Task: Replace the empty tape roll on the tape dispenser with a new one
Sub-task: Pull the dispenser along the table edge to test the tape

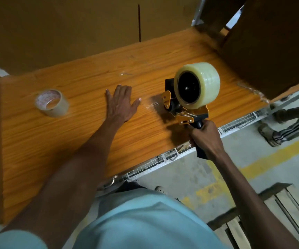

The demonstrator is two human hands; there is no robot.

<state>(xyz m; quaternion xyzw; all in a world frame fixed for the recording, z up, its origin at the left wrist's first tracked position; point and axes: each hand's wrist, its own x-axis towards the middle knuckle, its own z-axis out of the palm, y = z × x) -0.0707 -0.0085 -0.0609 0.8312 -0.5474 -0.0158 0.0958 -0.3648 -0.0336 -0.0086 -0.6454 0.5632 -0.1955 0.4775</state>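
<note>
Right hand (206, 137) with fingers wrapped around the black handle of the tape dispenser (184, 108), which carries a full clear tape roll (201, 81). Left hand (121, 103) flat on the wood-grain worktop (73, 141), fingers spread wide. Nearly spent tape roll (52, 103) lies far left.

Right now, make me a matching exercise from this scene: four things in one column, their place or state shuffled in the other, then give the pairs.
Things:
1. left hand
2. right hand
3. full tape roll
4. nearly empty roll

States:
A. mounted on the dispenser
B. lying alone on the table, far left
C. flat on the table, fingers spread
D. gripping the black handle

Pairs: 1-C, 2-D, 3-A, 4-B
</note>
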